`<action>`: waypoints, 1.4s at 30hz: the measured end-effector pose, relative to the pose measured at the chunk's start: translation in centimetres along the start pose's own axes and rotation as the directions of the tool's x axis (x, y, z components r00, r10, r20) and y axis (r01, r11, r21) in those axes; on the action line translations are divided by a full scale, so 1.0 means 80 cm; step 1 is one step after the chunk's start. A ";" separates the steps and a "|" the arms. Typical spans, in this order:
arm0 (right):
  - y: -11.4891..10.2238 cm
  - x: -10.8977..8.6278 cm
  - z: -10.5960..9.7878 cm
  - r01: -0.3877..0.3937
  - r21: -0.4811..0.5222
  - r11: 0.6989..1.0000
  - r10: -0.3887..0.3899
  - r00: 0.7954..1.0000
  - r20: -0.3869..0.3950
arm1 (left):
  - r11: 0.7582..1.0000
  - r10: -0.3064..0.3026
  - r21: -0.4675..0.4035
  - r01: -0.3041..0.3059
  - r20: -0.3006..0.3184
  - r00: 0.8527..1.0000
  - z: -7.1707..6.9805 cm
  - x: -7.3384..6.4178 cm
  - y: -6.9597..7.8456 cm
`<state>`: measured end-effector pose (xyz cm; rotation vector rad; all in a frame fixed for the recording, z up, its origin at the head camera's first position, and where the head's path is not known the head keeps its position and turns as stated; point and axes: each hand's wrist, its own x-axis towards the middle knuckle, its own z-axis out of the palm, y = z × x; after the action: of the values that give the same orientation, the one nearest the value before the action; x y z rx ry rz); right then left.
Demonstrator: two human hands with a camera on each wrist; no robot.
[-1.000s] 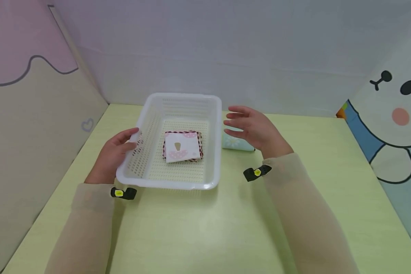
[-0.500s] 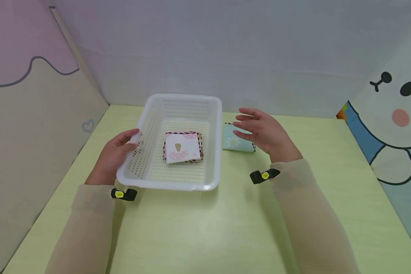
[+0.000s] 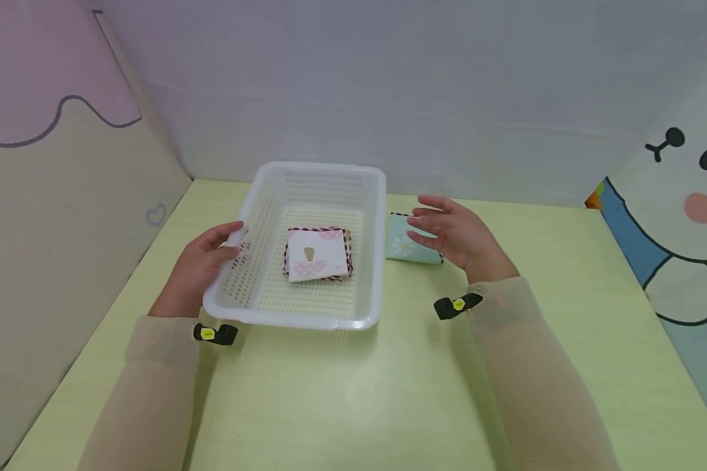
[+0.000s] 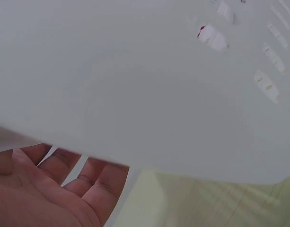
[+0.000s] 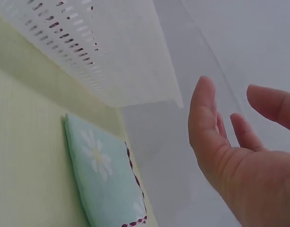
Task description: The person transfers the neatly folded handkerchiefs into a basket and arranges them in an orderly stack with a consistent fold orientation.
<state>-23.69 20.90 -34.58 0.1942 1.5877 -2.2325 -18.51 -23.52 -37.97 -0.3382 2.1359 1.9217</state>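
Note:
A white perforated plastic basket [image 3: 370, 320] is at the middle of the head view. My left hand [image 3: 196, 271] grips its left rim, thumb over the edge and fingers [image 4: 107, 184] under it. In the basket lies a folded white cloth [image 3: 330, 247] with pink patches and a dark red checked edging. A folded mint-green cloth [image 3: 403, 245] with a white daisy rests on the table, just right of the basket. My right hand [image 3: 462, 239] hovers by this cloth with relaxed, spread fingers [image 5: 201, 118] and holds nothing; it partly covers the cloth in the head view.
The pale yellow-green table [image 3: 306, 399] runs back to a plain whitish curtain [image 3: 424, 85]. Printed panels flank it: pink and cream at left [image 3: 59, 216], a cartoon face [image 3: 683, 203] at right. Black straps with yellow labels sit on both wrists.
My right hand has drawn away to the right from the basket's side and slightly down, uncovering more of the mint-green cloth. The left hand keeps its grip on the basket.

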 end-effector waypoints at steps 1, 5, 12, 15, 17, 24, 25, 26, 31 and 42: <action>0.002 0.002 -0.003 -0.008 0.010 1.000 0.008 1.000 -0.005 | 1.000 0.001 0.000 -0.001 0.000 1.000 0.000 0.000 0.000; 0.008 0.005 -0.012 -0.033 0.032 0.999 0.034 0.999 -0.028 | 1.000 0.009 0.010 -0.009 -0.003 1.000 0.000 0.000 0.001; 0.018 0.008 -0.033 -0.068 0.001 0.998 0.068 0.996 -0.062 | 1.000 0.019 0.014 -0.019 -0.010 1.000 -0.001 0.001 0.001; 0.021 0.006 -0.044 -0.074 -0.033 0.997 0.072 0.995 -0.070 | 1.000 0.018 0.009 -0.018 -0.009 1.000 -0.002 0.001 0.002; 0.023 0.005 -0.052 -0.079 -0.045 0.996 0.076 0.994 -0.077 | 1.000 0.018 0.007 -0.018 -0.008 1.000 -0.002 0.001 0.002; 0.023 0.006 -0.073 -0.098 -0.038 0.994 0.094 0.990 -0.103 | 1.000 0.020 0.003 -0.020 -0.009 1.000 -0.003 -0.002 0.003; 0.023 0.006 -0.076 -0.099 -0.040 0.994 0.095 0.990 -0.101 | 1.000 0.019 0.002 -0.019 -0.011 1.000 -0.003 -0.002 0.003; 0.022 0.005 -0.080 -0.099 -0.040 0.994 0.094 0.991 -0.099 | 1.000 0.018 0.003 -0.018 -0.013 1.000 -0.003 -0.003 0.004; 0.021 0.003 -0.097 -0.112 -0.045 0.993 0.109 0.991 -0.072 | 1.000 0.017 -0.001 -0.017 -0.011 1.000 -0.001 0.000 0.003; 0.030 0.014 -0.109 -0.176 -0.112 0.978 0.168 0.983 -0.073 | 1.000 -0.010 -0.008 0.010 -0.019 1.000 0.004 -0.002 0.002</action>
<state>-24.74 28.06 -40.04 0.3574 1.6628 -2.0129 -18.42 -23.16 -37.76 -0.3700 2.1350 1.9299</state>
